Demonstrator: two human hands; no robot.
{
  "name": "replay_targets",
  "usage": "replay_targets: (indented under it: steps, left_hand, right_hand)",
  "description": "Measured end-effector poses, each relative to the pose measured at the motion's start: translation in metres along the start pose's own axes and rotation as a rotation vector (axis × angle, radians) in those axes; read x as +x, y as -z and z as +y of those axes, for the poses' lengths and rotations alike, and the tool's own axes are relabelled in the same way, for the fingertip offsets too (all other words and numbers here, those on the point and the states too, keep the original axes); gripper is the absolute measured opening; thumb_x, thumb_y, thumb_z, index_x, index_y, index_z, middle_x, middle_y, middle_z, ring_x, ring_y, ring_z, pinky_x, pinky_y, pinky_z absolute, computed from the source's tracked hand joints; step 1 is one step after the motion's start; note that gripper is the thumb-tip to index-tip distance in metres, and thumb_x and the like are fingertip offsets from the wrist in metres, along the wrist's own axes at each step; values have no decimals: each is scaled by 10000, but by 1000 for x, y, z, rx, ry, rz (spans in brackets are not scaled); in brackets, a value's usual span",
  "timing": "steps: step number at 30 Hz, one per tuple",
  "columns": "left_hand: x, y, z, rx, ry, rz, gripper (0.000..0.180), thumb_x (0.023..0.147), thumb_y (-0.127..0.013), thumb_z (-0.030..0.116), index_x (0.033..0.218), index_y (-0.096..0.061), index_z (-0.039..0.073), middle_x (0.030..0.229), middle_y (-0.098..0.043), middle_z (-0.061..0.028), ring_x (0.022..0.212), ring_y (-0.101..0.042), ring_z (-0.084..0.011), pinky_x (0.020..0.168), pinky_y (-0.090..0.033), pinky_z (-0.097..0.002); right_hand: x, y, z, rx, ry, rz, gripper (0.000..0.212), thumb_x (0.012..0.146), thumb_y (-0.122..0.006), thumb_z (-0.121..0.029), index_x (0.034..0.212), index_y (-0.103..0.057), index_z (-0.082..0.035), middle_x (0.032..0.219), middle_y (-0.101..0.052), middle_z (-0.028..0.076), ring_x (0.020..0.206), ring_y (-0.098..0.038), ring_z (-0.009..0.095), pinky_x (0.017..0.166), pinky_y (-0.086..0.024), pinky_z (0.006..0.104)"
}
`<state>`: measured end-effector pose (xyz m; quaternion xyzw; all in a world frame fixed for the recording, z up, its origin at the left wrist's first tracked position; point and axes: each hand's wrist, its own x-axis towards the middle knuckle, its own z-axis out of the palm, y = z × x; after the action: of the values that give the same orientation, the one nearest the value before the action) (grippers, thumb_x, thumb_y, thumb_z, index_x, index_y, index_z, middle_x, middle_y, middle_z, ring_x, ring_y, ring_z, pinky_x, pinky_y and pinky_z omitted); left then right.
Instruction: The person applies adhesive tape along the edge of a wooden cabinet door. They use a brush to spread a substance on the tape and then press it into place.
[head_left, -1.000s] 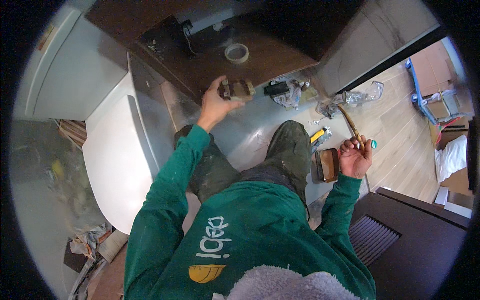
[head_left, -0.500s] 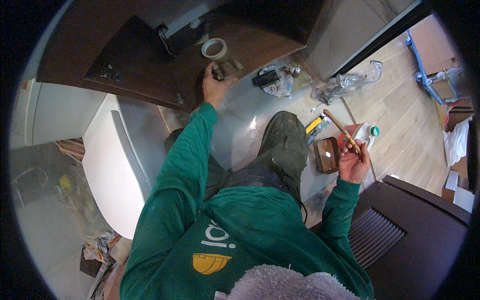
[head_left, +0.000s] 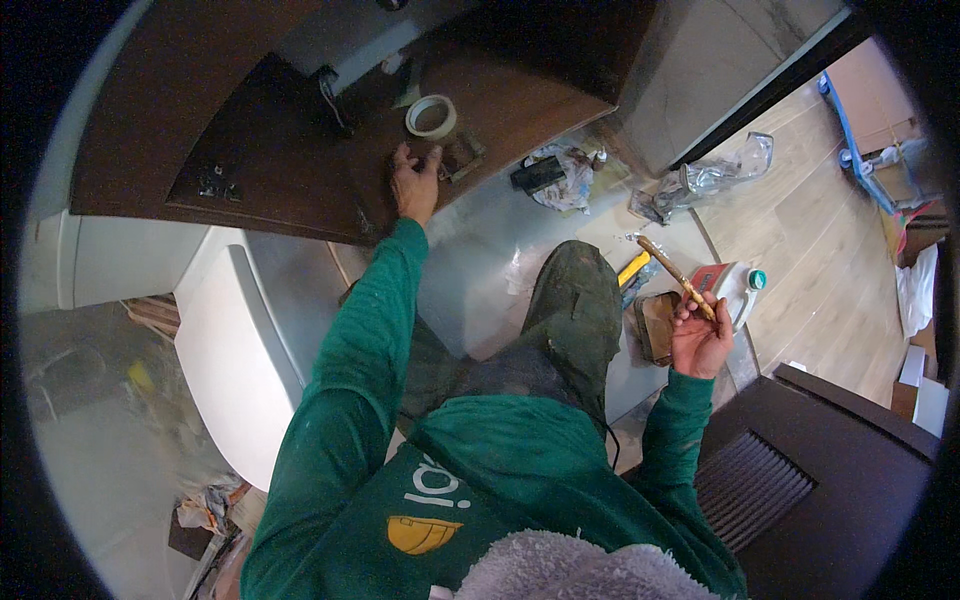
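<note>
My left hand (head_left: 414, 188) rests on the dark brown wooden cabinet panel (head_left: 530, 95), fingers apart and holding nothing. Just past its fingertips are a roll of pale masking tape (head_left: 449, 112) and a small square brown container (head_left: 464, 157). On the right, my right hand (head_left: 700, 345) is closed around a slim, stained paintbrush (head_left: 672, 265), its far end slanting up and to the left. A brown rectangular tub (head_left: 655, 328) lies beside that hand. Behind the hand stands a white jug (head_left: 738, 293) with a red label and green cap.
A yellow-handled tool (head_left: 633, 268) lies near my knee. Crumpled wrapping with a black block (head_left: 540, 174) sits by the cabinet edge. A clear plastic bottle (head_left: 735, 163) lies farther right. The white toilet (head_left: 230, 350) is at left, a dark louvred door (head_left: 800, 460) at lower right.
My left hand has come off the small square container and drawn back slightly left and toward me. My right hand still holds the paintbrush, a little lower in the picture.
</note>
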<state>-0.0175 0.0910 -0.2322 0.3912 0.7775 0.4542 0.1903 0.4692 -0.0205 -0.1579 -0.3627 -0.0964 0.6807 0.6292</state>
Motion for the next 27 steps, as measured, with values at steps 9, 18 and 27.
replay_targets:
  steps: [9,18,27]
  left_hand:
    - [106,-20,-14,367,-141,-334,357,814,-616,56,1151,-727,28,1070,-716,-270,1034,-689,-412,928,-537,-481]
    - [87,16,43,317,-361,-137,307,772,-746,121,1058,-745,8,983,-732,-247,941,-700,-431,857,-561,-474]
    - [-117,193,188,-194,-627,-481,324,838,-754,96,1145,-709,5,989,-672,-127,852,-649,-237,767,-532,-359]
  right_hand:
    - [8,-14,-14,100,172,-76,276,1029,-568,-290,1035,-658,-29,796,-584,77,754,-522,200,689,-430,332]
    - [1,-89,-26,-123,499,-443,462,1085,-466,-405,1032,-671,5,1110,-670,136,980,-649,294,888,-538,415]
    - [-34,-253,54,-759,401,-697,350,1071,-510,-238,1271,-648,14,1236,-690,135,652,-592,104,590,-443,219]
